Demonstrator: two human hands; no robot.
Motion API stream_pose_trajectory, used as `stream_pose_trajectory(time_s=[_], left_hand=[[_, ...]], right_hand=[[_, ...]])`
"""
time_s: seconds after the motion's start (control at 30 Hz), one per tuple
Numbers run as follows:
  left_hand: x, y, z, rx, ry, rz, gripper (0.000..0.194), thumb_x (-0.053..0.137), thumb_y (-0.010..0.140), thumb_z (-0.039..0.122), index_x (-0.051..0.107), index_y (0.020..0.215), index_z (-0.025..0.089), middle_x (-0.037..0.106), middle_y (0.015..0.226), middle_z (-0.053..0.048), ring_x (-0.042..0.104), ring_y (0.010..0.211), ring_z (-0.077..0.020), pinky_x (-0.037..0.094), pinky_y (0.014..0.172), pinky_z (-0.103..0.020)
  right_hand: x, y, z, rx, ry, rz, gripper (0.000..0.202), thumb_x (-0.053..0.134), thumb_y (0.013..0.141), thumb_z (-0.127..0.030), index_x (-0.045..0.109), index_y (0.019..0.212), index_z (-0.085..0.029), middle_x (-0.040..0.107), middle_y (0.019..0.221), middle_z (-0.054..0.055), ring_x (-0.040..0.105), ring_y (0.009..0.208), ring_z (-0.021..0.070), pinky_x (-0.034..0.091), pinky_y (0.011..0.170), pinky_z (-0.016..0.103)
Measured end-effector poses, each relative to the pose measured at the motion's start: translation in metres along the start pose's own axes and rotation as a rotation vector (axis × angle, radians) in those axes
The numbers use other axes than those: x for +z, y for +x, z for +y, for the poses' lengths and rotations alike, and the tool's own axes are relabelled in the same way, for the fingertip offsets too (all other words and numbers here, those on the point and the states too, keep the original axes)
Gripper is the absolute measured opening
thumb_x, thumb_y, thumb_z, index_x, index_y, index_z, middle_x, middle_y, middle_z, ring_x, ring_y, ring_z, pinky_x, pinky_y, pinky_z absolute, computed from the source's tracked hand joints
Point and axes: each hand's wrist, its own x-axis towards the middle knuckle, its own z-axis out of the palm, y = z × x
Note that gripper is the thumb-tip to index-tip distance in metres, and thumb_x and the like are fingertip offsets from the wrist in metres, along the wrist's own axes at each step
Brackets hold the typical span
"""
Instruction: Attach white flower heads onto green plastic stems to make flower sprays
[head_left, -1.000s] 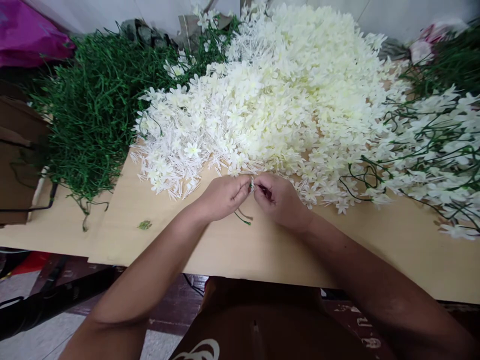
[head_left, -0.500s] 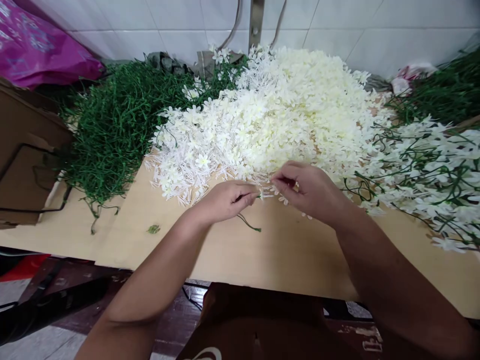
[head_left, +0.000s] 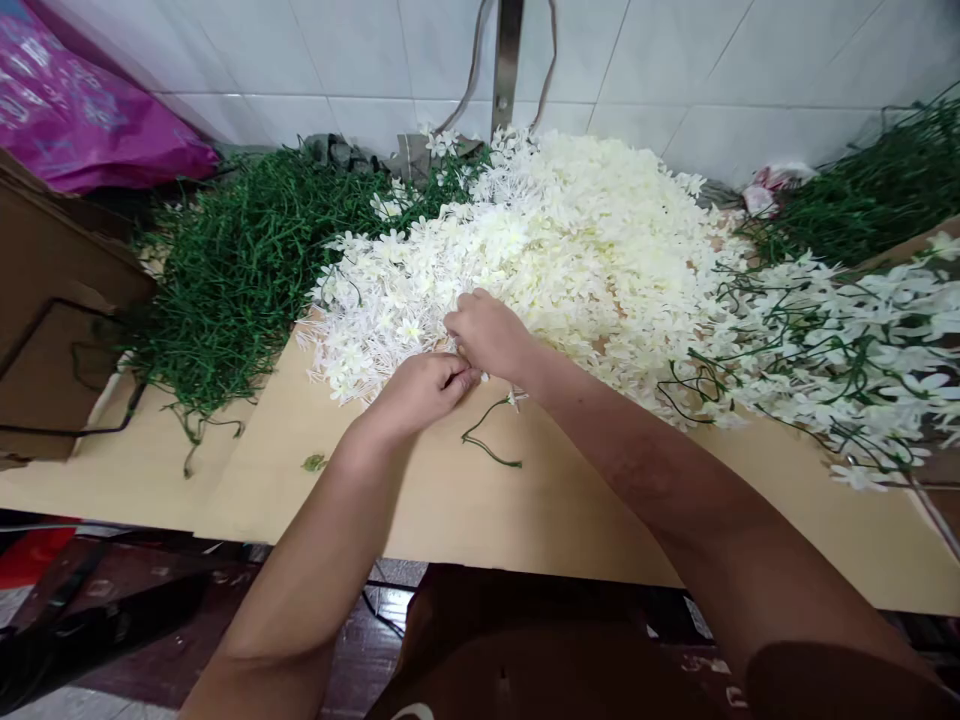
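"Left hand?"
"Curled at the edge of the white artificial flowers."
"Right hand?"
"Curled just beyond; can't tell the grip of either."
"Green stem?"
"On the tabletop, nearer the body."

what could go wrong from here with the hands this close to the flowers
The right hand is at the front of a big heap of white and cream flowers, so it might drag some loose.

The thin green stem lies loose by the right forearm, which could brush it across the flat tan tabletop.

The tangle of green-stemmed white flowers could snag if one were pulled.
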Motion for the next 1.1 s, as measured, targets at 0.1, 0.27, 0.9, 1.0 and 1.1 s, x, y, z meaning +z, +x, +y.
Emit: stream_pose_trajectory(time_s=[0.1, 0.27, 0.9, 1.0, 1.1], left_hand=[[-0.002, 0.000, 0.001, -0.012, 0.049, 0.107, 0.027, 0.047, 0.089, 0.029, 0.069, 0.078, 0.018, 0.069, 0.074, -0.004, 0.060, 0.067, -0.0161, 0.042, 0.062, -0.028], [-0.009, 0.003, -0.016, -0.035, 0.204, 0.590, 0.019, 0.052, 0.086, 0.023, 0.070, 0.091, 0.019, 0.065, 0.090, -0.008, 0.060, 0.089, -0.0225, 0.045, 0.079, -0.036], [-0.005, 0.010, -0.033, -0.113, -0.136, 0.842, 0.006, 0.056, 0.085, 0.022, 0.053, 0.090, 0.020, 0.062, 0.078, 0.000, 0.061, 0.069, -0.0124, 0.047, 0.066, -0.026], [0.008, 0.010, -0.021, -0.025, -0.285, 0.747, 0.006, 0.055, 0.087, 0.024, 0.051, 0.090, 0.021, 0.063, 0.079, 0.001, 0.061, 0.065, -0.0103, 0.048, 0.062, -0.023], [0.019, 0.009, -0.006, 0.095, -0.215, 0.642, 0.004, 0.059, 0.085, 0.022, 0.056, 0.087, 0.020, 0.066, 0.080, 0.000, 0.061, 0.069, -0.0109, 0.050, 0.066, -0.024]], right_hand=[[-0.009, -0.010, 0.012, 0.067, 0.313, 0.167, 0.013, 0.054, 0.079, -0.005, 0.062, 0.073, -0.014, 0.061, 0.081, 0.007, 0.053, 0.081, 0.0183, 0.038, 0.070, 0.030], [-0.023, -0.038, 0.022, 0.302, 0.821, 0.438, 0.008, 0.059, 0.079, -0.013, 0.055, 0.074, -0.017, 0.055, 0.069, -0.001, 0.048, 0.063, 0.0102, 0.039, 0.060, 0.026], [-0.001, -0.081, -0.002, 0.346, 1.419, 0.431, 0.039, 0.070, 0.076, -0.052, 0.047, 0.076, -0.020, 0.064, 0.077, 0.000, 0.060, 0.062, 0.0079, 0.047, 0.056, 0.024], [0.002, -0.080, -0.010, 0.366, 1.494, 0.404, 0.039, 0.072, 0.074, -0.049, 0.047, 0.077, -0.020, 0.064, 0.073, -0.002, 0.060, 0.058, 0.0072, 0.049, 0.055, 0.023], [0.006, -0.078, -0.016, 0.412, 1.586, 0.324, 0.038, 0.075, 0.071, -0.047, 0.049, 0.079, -0.019, 0.060, 0.066, -0.005, 0.057, 0.053, 0.0068, 0.048, 0.051, 0.023]])
